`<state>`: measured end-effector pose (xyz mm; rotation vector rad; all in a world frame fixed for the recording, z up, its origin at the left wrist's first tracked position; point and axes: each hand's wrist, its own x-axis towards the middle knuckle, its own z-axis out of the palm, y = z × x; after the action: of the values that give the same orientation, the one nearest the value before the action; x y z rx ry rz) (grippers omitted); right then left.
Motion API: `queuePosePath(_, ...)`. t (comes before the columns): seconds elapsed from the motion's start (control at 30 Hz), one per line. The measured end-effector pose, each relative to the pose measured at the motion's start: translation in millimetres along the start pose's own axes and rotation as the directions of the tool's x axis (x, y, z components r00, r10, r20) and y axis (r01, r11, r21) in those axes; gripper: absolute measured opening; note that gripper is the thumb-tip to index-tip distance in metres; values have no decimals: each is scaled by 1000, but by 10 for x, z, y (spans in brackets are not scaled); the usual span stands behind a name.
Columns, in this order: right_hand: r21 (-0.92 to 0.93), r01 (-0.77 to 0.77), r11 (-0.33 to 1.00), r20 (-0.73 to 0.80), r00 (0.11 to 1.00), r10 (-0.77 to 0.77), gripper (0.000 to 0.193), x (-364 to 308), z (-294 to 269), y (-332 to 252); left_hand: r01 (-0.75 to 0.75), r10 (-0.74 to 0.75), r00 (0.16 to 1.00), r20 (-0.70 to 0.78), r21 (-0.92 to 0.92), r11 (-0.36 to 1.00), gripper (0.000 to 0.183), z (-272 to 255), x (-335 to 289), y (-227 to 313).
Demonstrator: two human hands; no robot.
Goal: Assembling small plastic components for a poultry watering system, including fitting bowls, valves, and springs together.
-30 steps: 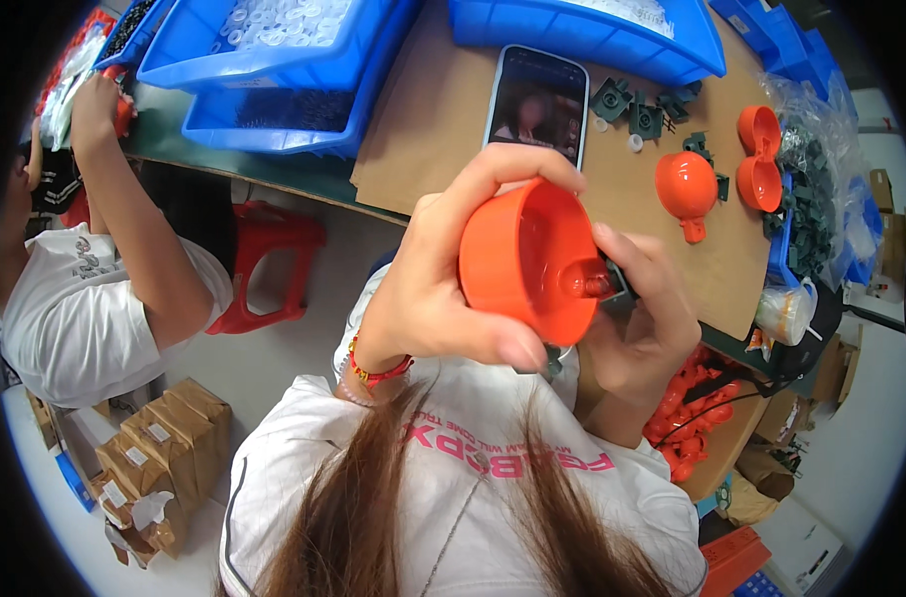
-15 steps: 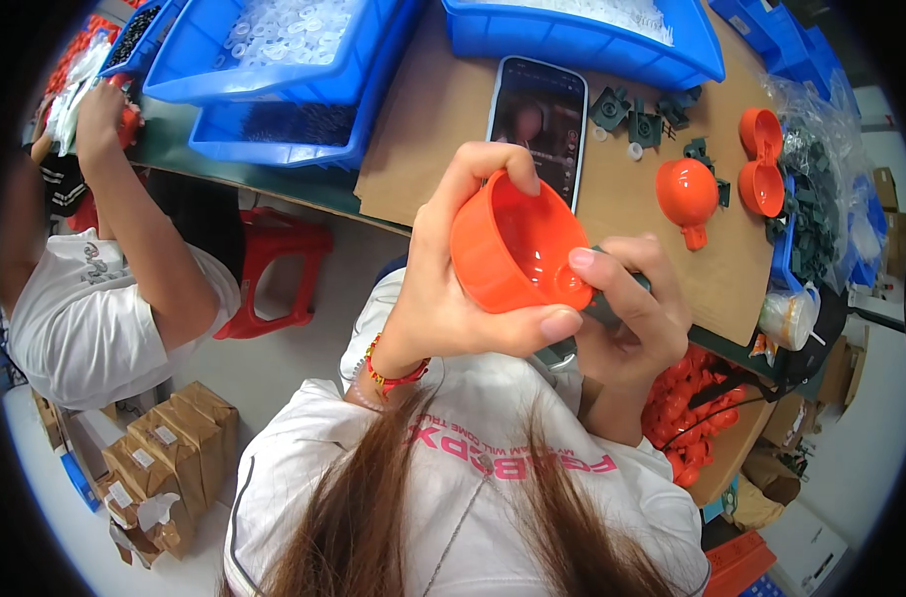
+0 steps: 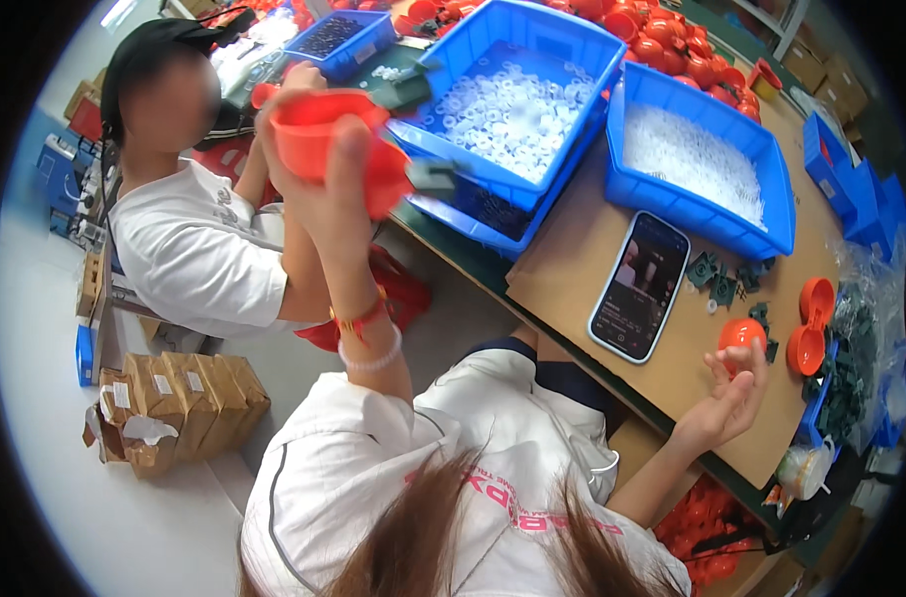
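Note:
My left hand [image 3: 335,199] is raised toward the co-worker at the left, its fingers wrapped round an orange plastic cup [image 3: 308,129]. A second rounded orange part shows beside it, and dark green plastic fittings [image 3: 433,177] stick out to the right; motion blurs how they join. At the right of the table, my right hand [image 3: 721,403] is open with bent fingers apart. Just beyond its fingertips lies an orange round piece [image 3: 739,333]; whether they touch I cannot tell. Near it are an orange double-cup piece [image 3: 809,326] and dark green fittings [image 3: 716,284].
A phone [image 3: 642,284] lies on the cardboard sheet [image 3: 562,254]. Behind it are blue bins of white rings [image 3: 517,114] and clear small parts [image 3: 692,159]. Orange parts [image 3: 662,50] heap at the back. A co-worker [image 3: 194,234] sits left; wrapped packages [image 3: 189,403] stand on the floor.
My left hand has swung up and left with the orange cup. My right hand has come off it and moved right, near the loose orange piece. The view has turned left.

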<state>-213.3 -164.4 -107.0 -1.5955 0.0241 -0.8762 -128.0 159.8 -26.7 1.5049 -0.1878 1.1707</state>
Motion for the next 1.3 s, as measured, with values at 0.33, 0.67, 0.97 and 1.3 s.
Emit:
queuePosePath(0.33, 56, -50, 997, -35, 998, 52, 25, -82, -56, 64, -146, 134, 959, -248, -29, 989, 36, -64, 371, -348)
queuePosePath(0.67, -435, 364, 824, 581, 812, -53, 18, 1362, 648, -351, 192, -221, 974, -46, -352, 916, 60, 333, -353, 51)
queuePosePath(0.97, -494, 554, 670, 868, 360, 342, 26, 2106, 1097, 396, 305, -337, 941, -32, -352, 885, 58, 326, -891, 103)
queuePosePath(1.3, -424, 666, 614, 882, 457, 114, 15, 1950, 974, -278, 332, -364, 930, -58, -301, 894, 64, 243, -880, 120)
